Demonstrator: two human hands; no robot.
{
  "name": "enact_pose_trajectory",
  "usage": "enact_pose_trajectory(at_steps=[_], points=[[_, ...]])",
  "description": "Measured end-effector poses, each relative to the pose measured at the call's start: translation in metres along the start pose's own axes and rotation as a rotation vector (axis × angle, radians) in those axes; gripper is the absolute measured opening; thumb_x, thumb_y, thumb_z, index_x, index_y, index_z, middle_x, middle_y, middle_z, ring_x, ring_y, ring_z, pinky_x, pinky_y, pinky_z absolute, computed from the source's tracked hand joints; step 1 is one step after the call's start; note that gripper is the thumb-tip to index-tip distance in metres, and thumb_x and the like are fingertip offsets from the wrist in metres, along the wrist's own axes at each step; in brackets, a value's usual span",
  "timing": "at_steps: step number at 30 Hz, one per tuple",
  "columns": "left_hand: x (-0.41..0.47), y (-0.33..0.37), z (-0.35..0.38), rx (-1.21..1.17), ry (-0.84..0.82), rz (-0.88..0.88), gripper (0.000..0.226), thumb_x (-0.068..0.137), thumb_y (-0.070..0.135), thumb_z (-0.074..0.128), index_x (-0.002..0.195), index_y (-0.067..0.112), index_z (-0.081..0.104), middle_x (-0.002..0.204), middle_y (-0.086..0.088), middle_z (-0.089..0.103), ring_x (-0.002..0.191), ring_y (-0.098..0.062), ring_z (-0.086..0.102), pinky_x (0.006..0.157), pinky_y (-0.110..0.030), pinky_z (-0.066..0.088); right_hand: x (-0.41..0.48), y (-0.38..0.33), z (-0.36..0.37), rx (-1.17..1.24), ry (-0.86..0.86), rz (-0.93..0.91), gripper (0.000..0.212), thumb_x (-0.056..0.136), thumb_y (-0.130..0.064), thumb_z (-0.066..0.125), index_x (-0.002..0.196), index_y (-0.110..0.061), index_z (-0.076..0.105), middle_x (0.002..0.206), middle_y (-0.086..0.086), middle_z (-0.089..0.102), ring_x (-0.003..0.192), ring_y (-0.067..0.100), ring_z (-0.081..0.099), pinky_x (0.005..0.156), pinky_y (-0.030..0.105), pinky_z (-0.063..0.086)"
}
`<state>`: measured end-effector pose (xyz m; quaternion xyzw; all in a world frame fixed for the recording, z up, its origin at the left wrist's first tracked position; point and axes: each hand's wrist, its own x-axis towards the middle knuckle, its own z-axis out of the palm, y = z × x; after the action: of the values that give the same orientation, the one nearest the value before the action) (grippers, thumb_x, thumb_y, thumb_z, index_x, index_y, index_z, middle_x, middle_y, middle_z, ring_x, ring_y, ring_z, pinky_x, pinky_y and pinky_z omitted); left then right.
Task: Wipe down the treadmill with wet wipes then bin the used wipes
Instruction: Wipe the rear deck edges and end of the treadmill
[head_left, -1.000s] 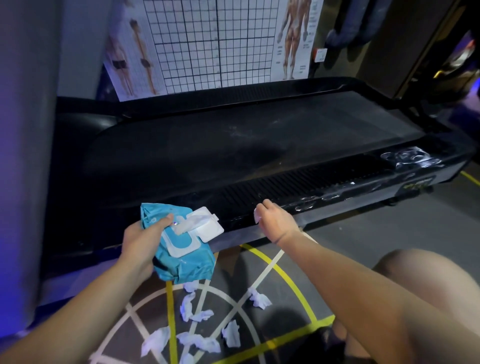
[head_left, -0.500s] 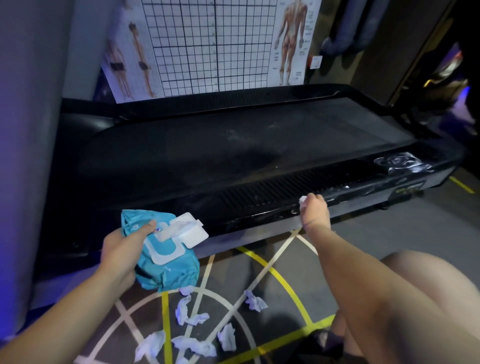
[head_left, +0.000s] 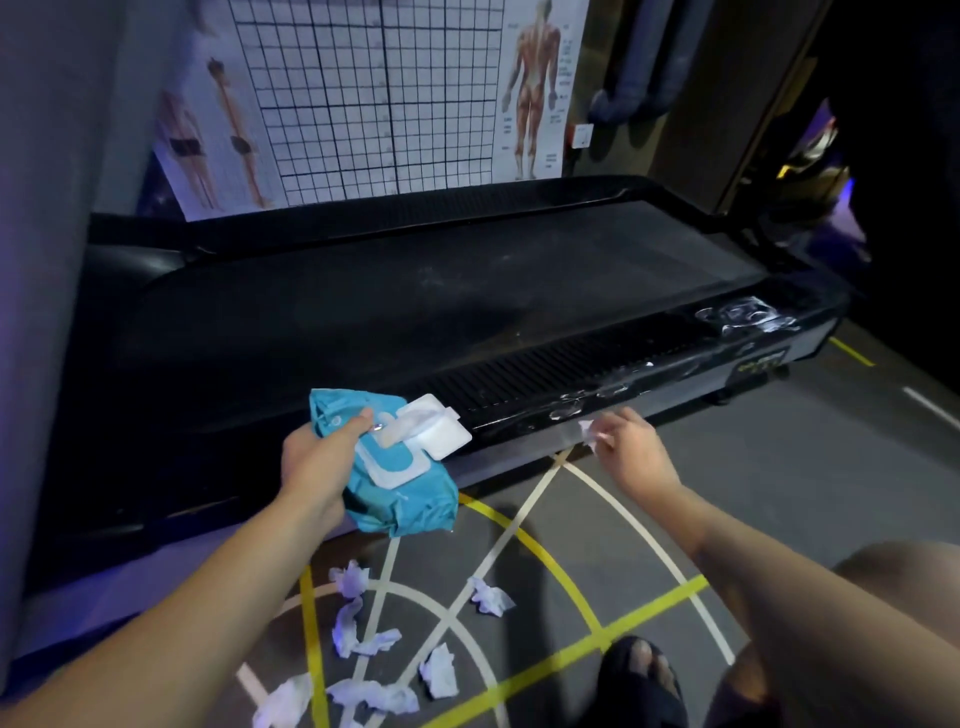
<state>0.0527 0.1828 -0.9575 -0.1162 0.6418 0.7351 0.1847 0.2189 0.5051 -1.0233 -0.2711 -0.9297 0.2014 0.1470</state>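
Left grip (head_left: 317, 457) at 7 o'clock from centre, fingers and thumb wrapped round teal wipes pack (head_left: 402, 493), thumb on top by the opening. Pack's white lid (head_left: 441, 428) is flipped up, with something pale at the opening, probably a wipe. Pack is held in the air at the near edge of the treadmill (head_left: 415, 312).

Right grip (head_left: 631, 452) at 4 o'clock, fingertips pinching a small crumpled wet wipe (head_left: 588, 430). Wipe is at the grey side rail (head_left: 519, 447); touching or just off it, can't tell.

Treadmill's black belt runs 9 to 3 across the view, with a ribbed strip along the near side and wet streaks on the gloss trim at 3 o'clock.

Used wipes (head_left: 358, 631), several balled up, lie scattered on the floor (head_left: 779, 493) at 6 o'clock over yellow and white line markings, well apart from both grips.

Grid and anatomy poster (head_left: 374, 93) on the wall at 12 o'clock, behind the treadmill. Sandalled foot (head_left: 644, 675) at 5 o'clock.
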Motion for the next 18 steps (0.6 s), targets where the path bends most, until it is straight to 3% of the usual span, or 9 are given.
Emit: enact_pose_trajectory(at_steps=[3, 6, 9, 11, 13, 16, 18], points=[[-0.010, -0.001, 0.017, -0.025, -0.026, -0.021, 0.012, 0.094, 0.013, 0.080, 0.104, 0.009, 0.076, 0.088, -0.012, 0.080, 0.070, -0.025, 0.079, 0.051, -0.032, 0.060, 0.001, -0.002, 0.003, -0.013, -0.008, -0.038, 0.019, 0.087, 0.000, 0.064, 0.090, -0.014, 0.078, 0.096, -0.005, 0.057, 0.077, 0.017, 0.061, 0.072, 0.028, 0.047], [-0.013, -0.002, 0.027, -0.036, -0.022, -0.024, 0.015, 0.093, 0.014, 0.081, 0.105, 0.007, 0.077, 0.090, -0.014, 0.081, 0.072, -0.026, 0.079, 0.051, -0.032, 0.060, 0.016, -0.002, 0.007, 0.025, 0.020, -0.064, 0.016, 0.086, 0.000, 0.066, 0.086, -0.011, 0.078, 0.089, -0.001, 0.060, 0.077, 0.021, 0.062, 0.068, 0.027, 0.049], [-0.011, -0.002, 0.028, -0.017, -0.008, -0.027, 0.016, 0.093, 0.015, 0.081, 0.107, 0.009, 0.077, 0.094, -0.013, 0.081, 0.078, -0.029, 0.080, 0.060, -0.036, 0.063, 0.035, -0.002, 0.016, -0.026, -0.047, -0.125, 0.017, 0.097, -0.013, 0.056, 0.097, -0.005, 0.070, 0.094, 0.006, 0.057, 0.092, 0.026, 0.055, 0.073, 0.013, 0.041], [-0.011, -0.002, 0.027, -0.006, -0.007, -0.029, 0.017, 0.093, 0.016, 0.080, 0.108, 0.010, 0.076, 0.094, -0.013, 0.081, 0.082, -0.030, 0.080, 0.069, -0.040, 0.064, 0.051, -0.002, 0.025, -0.078, -0.058, -0.147, 0.021, 0.099, -0.015, 0.051, 0.104, -0.007, 0.069, 0.107, 0.012, 0.060, 0.102, 0.028, 0.053, 0.084, 0.027, 0.044], [-0.009, -0.004, 0.026, 0.009, 0.004, -0.034, 0.017, 0.094, 0.016, 0.080, 0.109, 0.010, 0.076, 0.094, -0.013, 0.081, 0.083, -0.031, 0.080, 0.074, -0.044, 0.064, 0.062, -0.007, 0.029, -0.152, -0.051, -0.156, 0.022, 0.095, -0.007, 0.053, 0.108, -0.011, 0.070, 0.115, 0.008, 0.063, 0.107, 0.028, 0.053, 0.085, 0.036, 0.047], [-0.003, -0.010, 0.023, 0.029, 0.017, -0.022, 0.020, 0.091, 0.016, 0.082, 0.109, 0.009, 0.077, 0.097, -0.015, 0.081, 0.088, -0.036, 0.080, 0.086, -0.057, 0.063, 0.072, -0.021, 0.031, -0.214, -0.106, -0.273, 0.033, 0.085, 0.001, 0.056, 0.107, -0.018, 0.071, 0.119, 0.001, 0.065, 0.108, 0.026, 0.054, 0.074, 0.035, 0.050], [0.000, -0.013, 0.023, 0.034, 0.023, -0.012, 0.022, 0.089, 0.017, 0.085, 0.108, 0.009, 0.078, 0.098, -0.017, 0.080, 0.091, -0.038, 0.079, 0.091, -0.064, 0.059, 0.078, -0.026, 0.038, -0.242, -0.182, -0.295, 0.035, 0.081, -0.004, 0.049, 0.104, -0.024, 0.066, 0.117, 0.000, 0.063, 0.105, 0.023, 0.054, 0.073, 0.033, 0.049]])
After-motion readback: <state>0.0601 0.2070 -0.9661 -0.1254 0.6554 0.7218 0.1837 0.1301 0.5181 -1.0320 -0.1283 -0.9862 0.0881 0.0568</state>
